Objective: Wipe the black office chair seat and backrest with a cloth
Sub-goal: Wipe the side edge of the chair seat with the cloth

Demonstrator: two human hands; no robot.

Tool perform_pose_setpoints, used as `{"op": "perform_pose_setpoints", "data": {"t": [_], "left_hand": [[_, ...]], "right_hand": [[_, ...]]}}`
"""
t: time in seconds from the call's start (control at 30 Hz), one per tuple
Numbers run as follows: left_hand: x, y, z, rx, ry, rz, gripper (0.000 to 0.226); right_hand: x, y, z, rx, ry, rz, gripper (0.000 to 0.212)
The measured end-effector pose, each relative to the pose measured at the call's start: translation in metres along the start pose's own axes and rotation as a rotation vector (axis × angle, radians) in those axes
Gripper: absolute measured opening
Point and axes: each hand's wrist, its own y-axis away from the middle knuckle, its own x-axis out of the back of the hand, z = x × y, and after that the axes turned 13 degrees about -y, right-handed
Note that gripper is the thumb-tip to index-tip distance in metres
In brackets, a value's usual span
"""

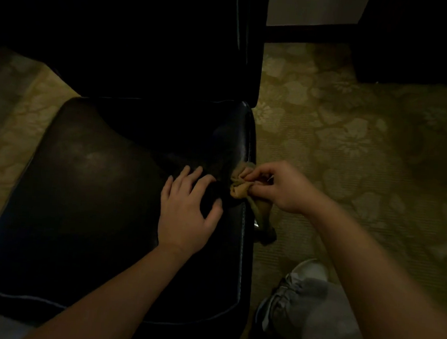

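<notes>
Black padded leather office chair seat [94, 199]: fills the near left. Its black backrest [146, 43] rises at the far side, deep in shadow.
Your left hand [187, 212]: laid flat on the seat's right half, fingers straight and spread, holding nothing.
Your right hand [282, 187]: fingers pinched on a bunched tan cloth [238, 189] at the seat's right edge; one end seems to hang past the edge.
Floral beige carpet [353, 139]: right of the chair.
</notes>
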Motion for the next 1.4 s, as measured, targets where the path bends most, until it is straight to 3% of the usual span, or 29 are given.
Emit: {"op": "perform_pose_setpoints", "data": {"t": [0.23,0.33,0.47,0.53,0.87,0.97,1.1,1.17,1.4], "left_hand": [[0.000,-0.001,0.000,0.006,-0.004,-0.010,0.050],[0.000,-0.002,0.001,0.023,-0.004,-0.008,0.049],[0.000,-0.002,0.003,0.029,-0.002,-0.002,0.050],[-0.002,-0.002,0.002,0.024,-0.013,0.003,0.049],[-0.004,-0.005,0.004,0.040,-0.002,0.023,0.048],[-0.004,-0.008,0.006,0.056,0.008,0.022,0.047],[-0.003,-0.008,0.008,0.064,0.014,0.031,0.047],[-0.003,-0.008,0.007,0.063,0.015,0.033,0.046],[-0.004,-0.009,0.009,0.070,-0.003,0.031,0.047]], "right_hand": [[-0.004,-0.022,0.005,0.043,0.054,0.266,0.029],[-0.002,-0.019,-0.002,0.039,0.086,0.213,0.024],[0.006,-0.002,-0.004,-0.034,0.047,-0.059,0.019],[0.006,0.002,-0.003,-0.037,0.049,-0.114,0.017],[-0.006,-0.019,0.008,0.059,0.028,0.230,0.025],[-0.002,-0.017,0.002,0.041,0.042,0.176,0.019],[0.009,-0.010,-0.002,-0.042,0.052,-0.041,0.015],[0.009,-0.009,-0.002,-0.050,0.072,-0.050,0.015],[-0.007,-0.013,0.003,0.021,0.055,0.250,0.026]]}}
